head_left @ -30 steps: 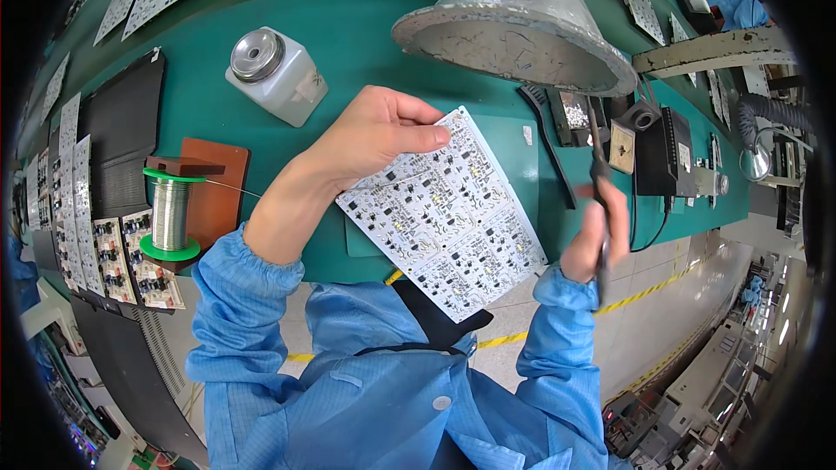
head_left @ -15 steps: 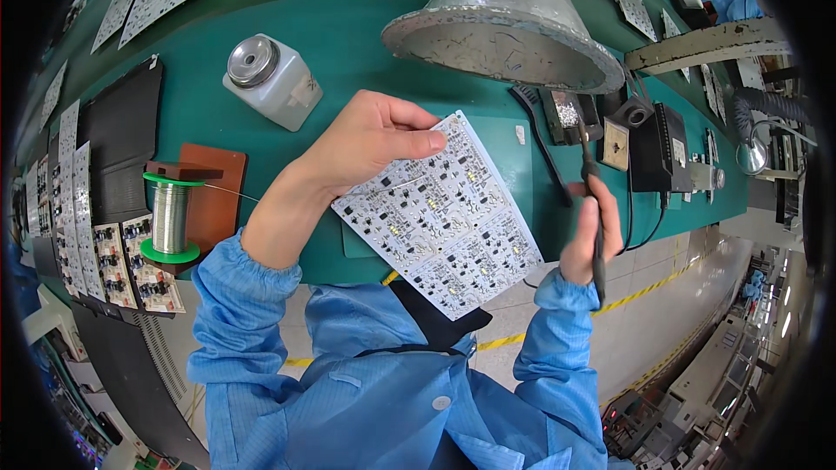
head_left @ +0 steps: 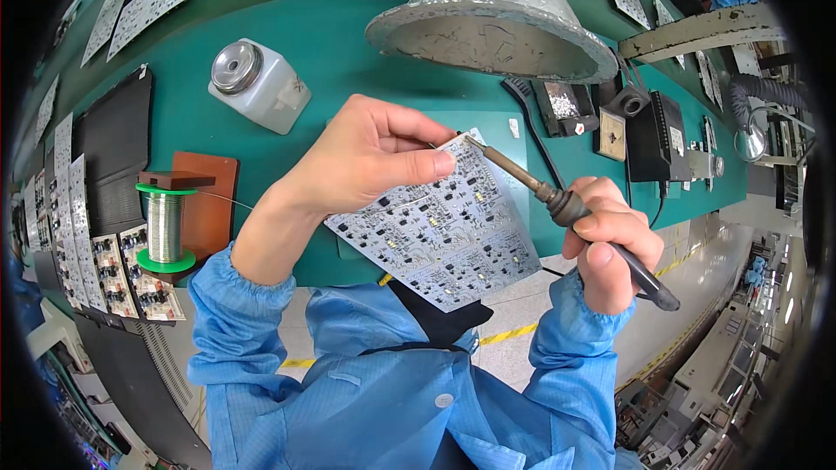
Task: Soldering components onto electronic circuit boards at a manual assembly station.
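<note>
My left hand grips a white circuit board at its far edge, thumb on top and fingers behind. The board is tilted above the near edge of the bench and carries many small dark parts. My right hand is closed around the handle of a soldering iron. Its tip is at the board's far corner, close to my left thumb; whether it touches cannot be made out. From a spool of solder wire on a brown stand, a thin wire runs toward my left wrist.
A white bottle with a metal lid stands at the back left. Overhead hangs a metal fume hood. A black brush, a small tray, a sponge holder and a black box sit right. More boards lie left.
My right hand has brought the soldering iron from beside the tray to the board's far corner. The board has tilted a little in my left hand.
</note>
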A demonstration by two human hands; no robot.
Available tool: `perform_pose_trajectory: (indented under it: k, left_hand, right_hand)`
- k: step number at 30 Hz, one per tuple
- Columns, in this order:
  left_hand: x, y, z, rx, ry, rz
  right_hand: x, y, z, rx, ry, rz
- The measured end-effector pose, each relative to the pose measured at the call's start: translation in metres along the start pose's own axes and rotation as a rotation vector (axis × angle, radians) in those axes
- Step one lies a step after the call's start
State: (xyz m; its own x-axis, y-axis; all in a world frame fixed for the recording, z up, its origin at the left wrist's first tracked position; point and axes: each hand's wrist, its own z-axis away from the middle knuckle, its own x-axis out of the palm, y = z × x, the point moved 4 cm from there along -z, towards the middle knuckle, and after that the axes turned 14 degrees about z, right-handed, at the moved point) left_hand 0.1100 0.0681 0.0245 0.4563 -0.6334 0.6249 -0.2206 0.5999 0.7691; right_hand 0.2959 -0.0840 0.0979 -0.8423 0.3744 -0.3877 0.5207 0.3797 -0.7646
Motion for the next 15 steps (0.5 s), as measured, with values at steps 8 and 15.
perform_pose_trajectory:
  k: [8, 15]
  left_hand:
    - [0.001, -0.003, 0.0, -0.03, -0.005, -0.04]
    - [0.004, -0.004, 0.001, -0.003, -0.058, 0.036]
  right_hand:
    - [-0.008, 0.009, -0.006, 0.056, -0.004, -0.149]
    - [-0.028, 0.034, 0.04, 0.037, 0.455, 0.007]
